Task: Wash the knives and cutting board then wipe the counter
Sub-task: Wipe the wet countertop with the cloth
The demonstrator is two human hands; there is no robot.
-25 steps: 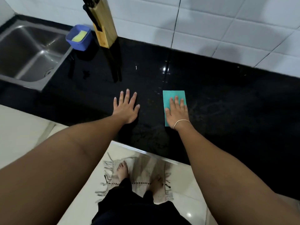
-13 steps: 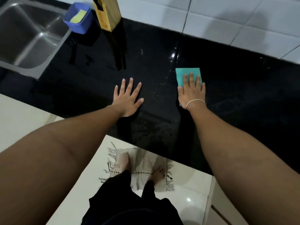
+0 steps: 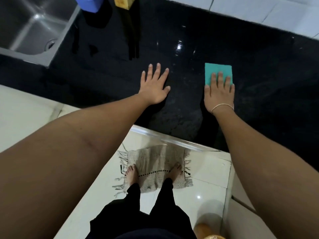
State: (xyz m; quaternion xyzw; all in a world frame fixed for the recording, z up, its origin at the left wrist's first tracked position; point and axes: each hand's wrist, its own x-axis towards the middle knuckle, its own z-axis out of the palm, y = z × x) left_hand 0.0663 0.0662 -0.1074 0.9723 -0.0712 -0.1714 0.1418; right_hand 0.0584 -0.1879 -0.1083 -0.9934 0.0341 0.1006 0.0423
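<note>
A teal cloth (image 3: 217,70) lies flat on the black counter (image 3: 269,78), right of centre. My right hand (image 3: 219,93) presses on its near half with straight fingers; the far part of the cloth shows beyond my fingertips. My left hand (image 3: 154,87) rests flat on the bare counter to the left, fingers spread, holding nothing. At the top edge stands the base of a wooden knife block (image 3: 123,2), only its bottom in view. No cutting board is in view.
A steel sink (image 3: 29,26) is sunk into the counter at the far left. A blue tub (image 3: 88,4) sits beside the knife block. White tiled wall runs along the back. Below the counter edge, my feet stand on a grey fringed mat (image 3: 155,168).
My right hand has slid the cloth to the right and farther from the left hand. The left hand stays flat in place. My head has tilted further down.
</note>
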